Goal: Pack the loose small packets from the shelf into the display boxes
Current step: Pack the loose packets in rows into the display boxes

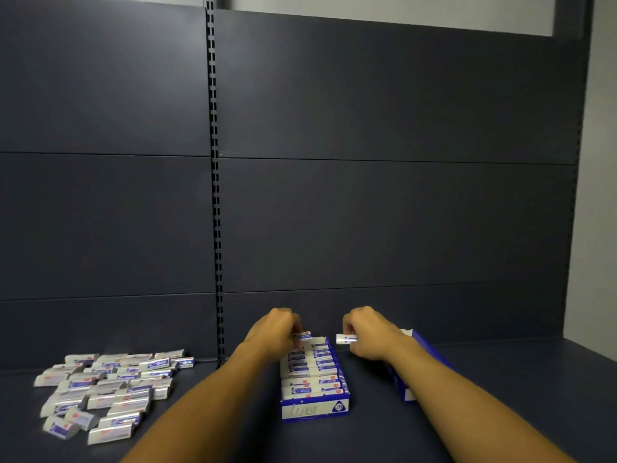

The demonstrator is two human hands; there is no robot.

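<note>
Open shelf point(233, 426) lies between the packet pile point(110, 392) at left and the display box point(314, 379) in the middle. A second box point(405, 379) flanks its right, leaving a narrow gap. The back panel point(367, 228) closes off the rear.

We see a heap of loose white-and-blue packets point(110, 392) lying on the dark shelf point(500, 379) at left. A blue display box point(314, 379) in the middle lies nearly full, rows packed tight. A second box point(407, 369) sits just right, partly hidden.

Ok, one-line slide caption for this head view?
Each hand holds a packet at the box's far end; pile left.
</note>
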